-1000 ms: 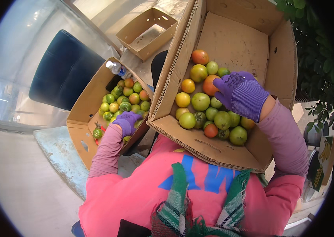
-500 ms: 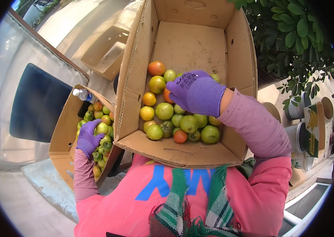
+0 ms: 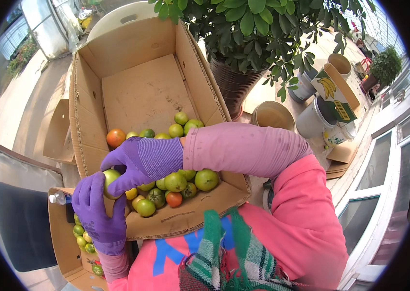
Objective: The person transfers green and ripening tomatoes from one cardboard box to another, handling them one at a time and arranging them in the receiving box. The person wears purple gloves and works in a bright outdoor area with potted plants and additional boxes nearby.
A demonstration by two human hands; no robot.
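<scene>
Both hands wear purple gloves and meet at the left wall of the large cardboard box. Between them is a pale green tomato. My left hand cups it from below, fingers curled up its left side, while my right hand grips it from the right. Green, yellow and orange-red tomatoes lie in the near half of this box, partly hidden under my right forearm. A smaller cardboard box stands lower at the left, with green and reddish tomatoes inside.
A clear bottle rests at the small box's far edge, near a dark blue chair back. Beyond the large box stands a potted leafy plant. Buckets and a banana carton are at the right, by white-framed windows.
My left hand has risen from the small box to the large box's edge. My right hand has moved left to meet it at a green tomato. The view has swung right.
</scene>
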